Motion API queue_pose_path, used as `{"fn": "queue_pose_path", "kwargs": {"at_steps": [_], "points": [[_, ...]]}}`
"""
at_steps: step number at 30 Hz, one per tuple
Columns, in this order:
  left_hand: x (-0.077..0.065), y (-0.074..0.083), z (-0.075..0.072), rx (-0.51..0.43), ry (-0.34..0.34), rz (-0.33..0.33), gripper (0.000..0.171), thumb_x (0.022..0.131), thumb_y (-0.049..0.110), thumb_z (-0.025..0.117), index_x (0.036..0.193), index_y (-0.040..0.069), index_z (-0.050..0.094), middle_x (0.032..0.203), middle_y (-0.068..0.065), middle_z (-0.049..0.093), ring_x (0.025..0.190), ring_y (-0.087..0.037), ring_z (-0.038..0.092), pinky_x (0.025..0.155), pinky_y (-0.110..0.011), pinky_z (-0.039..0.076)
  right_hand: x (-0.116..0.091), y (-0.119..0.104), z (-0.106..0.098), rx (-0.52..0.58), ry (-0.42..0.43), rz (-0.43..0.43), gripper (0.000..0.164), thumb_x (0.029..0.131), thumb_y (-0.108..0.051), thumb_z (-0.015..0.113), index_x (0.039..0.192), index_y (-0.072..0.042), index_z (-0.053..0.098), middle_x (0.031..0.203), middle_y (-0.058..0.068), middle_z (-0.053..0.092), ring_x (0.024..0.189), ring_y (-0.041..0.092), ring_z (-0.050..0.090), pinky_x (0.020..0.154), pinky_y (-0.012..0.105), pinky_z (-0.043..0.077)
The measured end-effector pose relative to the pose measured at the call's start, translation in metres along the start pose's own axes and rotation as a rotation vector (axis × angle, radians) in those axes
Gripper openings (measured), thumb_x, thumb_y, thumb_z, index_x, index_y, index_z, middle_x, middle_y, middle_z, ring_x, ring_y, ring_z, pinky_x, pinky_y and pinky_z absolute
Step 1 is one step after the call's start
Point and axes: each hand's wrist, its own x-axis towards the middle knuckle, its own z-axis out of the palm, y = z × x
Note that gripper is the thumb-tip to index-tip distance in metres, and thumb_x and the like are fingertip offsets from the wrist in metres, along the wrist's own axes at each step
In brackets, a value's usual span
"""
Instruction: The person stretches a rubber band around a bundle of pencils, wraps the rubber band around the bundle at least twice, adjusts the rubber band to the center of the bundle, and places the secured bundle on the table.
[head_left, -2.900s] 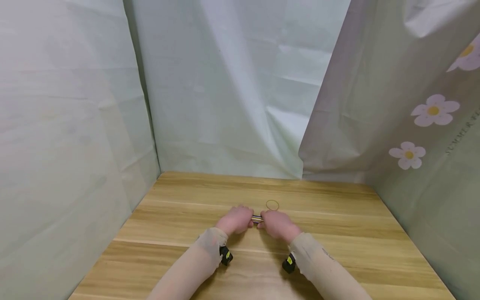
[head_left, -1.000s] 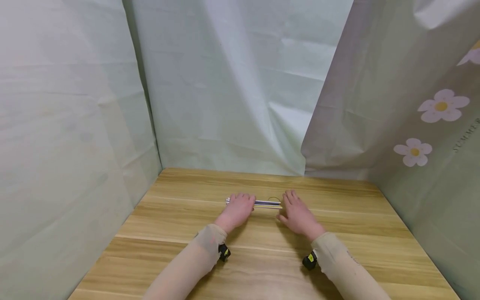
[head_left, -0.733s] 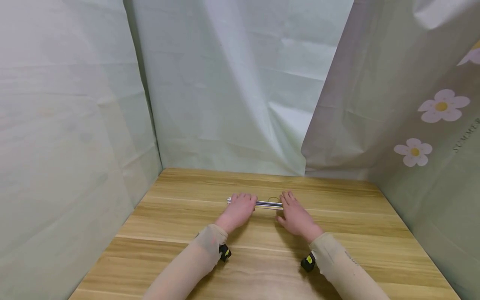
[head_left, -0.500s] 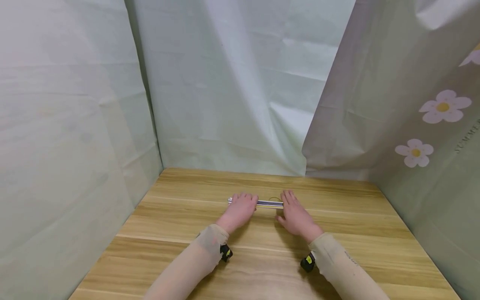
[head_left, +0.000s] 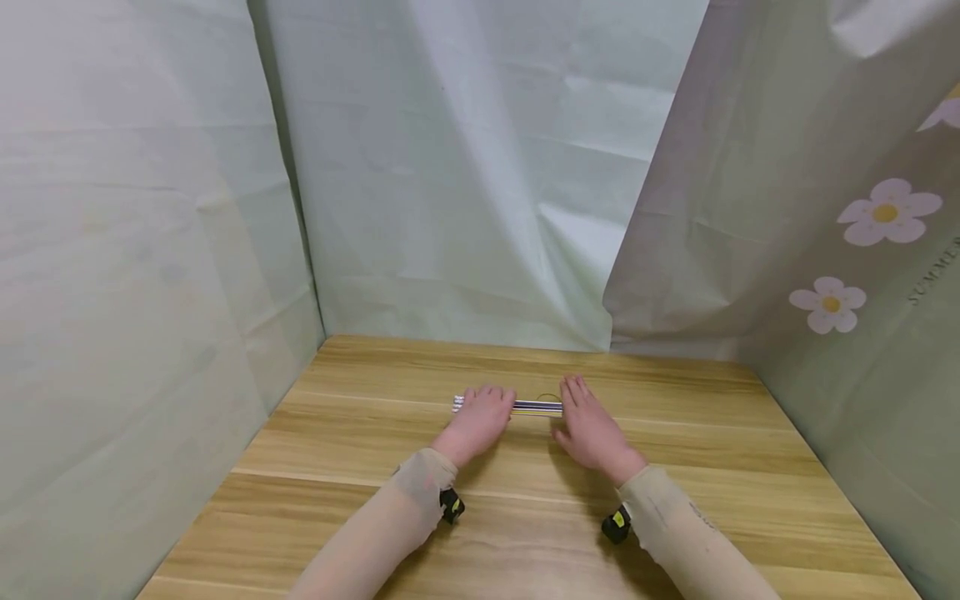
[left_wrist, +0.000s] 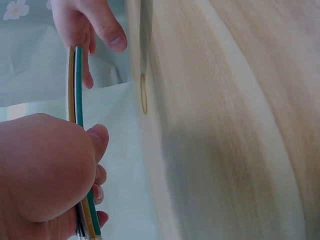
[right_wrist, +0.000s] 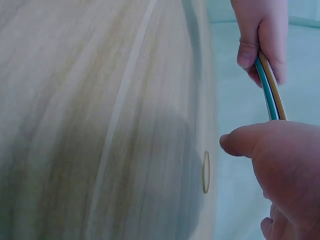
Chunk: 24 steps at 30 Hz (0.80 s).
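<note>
Just below the head frame's centre, the sticks (head_left: 537,408) run left to right; the left grip (head_left: 478,422) curls round them; the right grip (head_left: 595,431), fingers straight, stands at their right end.

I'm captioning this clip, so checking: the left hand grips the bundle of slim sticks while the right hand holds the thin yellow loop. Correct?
Not quite: the left hand does grip the bundle of slim sticks, but the thin yellow loop lies on the table, not in the right hand, as the right wrist view shows.
</note>
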Motion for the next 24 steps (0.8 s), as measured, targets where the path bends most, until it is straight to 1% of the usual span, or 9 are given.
{"fn": "queue_pose_path", "kwargs": {"at_steps": [3, 6, 10, 14, 17, 20, 24], "points": [[-0.001, -0.001, -0.001, -0.008, -0.003, -0.001, 0.019, 0.106, 0.02, 0.067, 0.117, 0.008, 0.056, 0.107, -0.01, 0.067, 0.1, -0.027, 0.062, 0.085, -0.044, 0.047, -0.001, 0.001, 0.001, 0.009, 0.001, 0.007, 0.086, 0.101, -0.027, 0.075, 0.157, 0.019, 0.03, 0.166, 0.038, 0.027, 0.156, 0.053, 0.022, 0.126, 0.057, 0.022], [0.0, 0.0, -0.003, -0.008, -0.014, -0.003, 0.02, 0.107, 0.022, 0.066, 0.118, 0.008, 0.057, 0.11, -0.01, 0.068, 0.104, -0.028, 0.062, 0.088, -0.046, 0.048, -0.001, 0.001, 0.001, 0.016, -0.011, 0.005, 0.083, 0.101, -0.026, 0.074, 0.156, 0.02, 0.032, 0.165, 0.039, 0.028, 0.155, 0.055, 0.024, 0.125, 0.058, 0.024], [0.0, 0.003, -0.006, 0.026, -0.025, 0.001, 0.022, 0.108, 0.024, 0.065, 0.123, 0.009, 0.058, 0.112, -0.01, 0.068, 0.106, -0.027, 0.062, 0.091, -0.046, 0.05, 0.0, -0.001, 0.001, 0.015, -0.029, 0.016, 0.082, 0.102, -0.026, 0.073, 0.155, 0.02, 0.032, 0.164, 0.039, 0.029, 0.155, 0.055, 0.023, 0.125, 0.057, 0.024], [-0.001, 0.005, -0.009, 0.057, -0.017, 0.004, 0.022, 0.107, 0.024, 0.066, 0.121, 0.009, 0.058, 0.109, -0.009, 0.067, 0.101, -0.025, 0.061, 0.088, -0.045, 0.05, 0.001, -0.003, 0.001, 0.001, -0.026, 0.017, 0.083, 0.1, -0.026, 0.075, 0.154, 0.021, 0.034, 0.164, 0.04, 0.029, 0.155, 0.055, 0.023, 0.126, 0.057, 0.023], [-0.002, 0.006, -0.01, 0.066, -0.001, 0.008, 0.022, 0.106, 0.023, 0.068, 0.119, 0.008, 0.058, 0.107, -0.009, 0.067, 0.099, -0.025, 0.061, 0.087, -0.045, 0.051, 0.002, -0.003, 0.002, -0.022, -0.032, 0.012, 0.083, 0.1, -0.027, 0.076, 0.154, 0.021, 0.034, 0.164, 0.04, 0.028, 0.156, 0.054, 0.022, 0.126, 0.056, 0.022], [-0.003, 0.007, -0.01, 0.067, 0.001, 0.011, 0.021, 0.106, 0.023, 0.067, 0.117, 0.008, 0.058, 0.106, -0.009, 0.068, 0.097, -0.024, 0.061, 0.085, -0.044, 0.05, 0.002, -0.003, 0.003, -0.038, -0.039, 0.009, 0.082, 0.101, -0.028, 0.075, 0.153, 0.021, 0.035, 0.164, 0.039, 0.03, 0.156, 0.053, 0.023, 0.126, 0.056, 0.021], [-0.004, 0.007, -0.009, 0.072, 0.004, 0.013, 0.019, 0.107, 0.022, 0.066, 0.117, 0.009, 0.058, 0.103, -0.007, 0.067, 0.093, -0.022, 0.06, 0.08, -0.039, 0.047, 0.002, -0.001, 0.005, -0.007, -0.018, 0.018, 0.077, 0.099, -0.024, 0.075, 0.152, 0.02, 0.04, 0.162, 0.039, 0.034, 0.155, 0.054, 0.026, 0.125, 0.056, 0.024]]}}
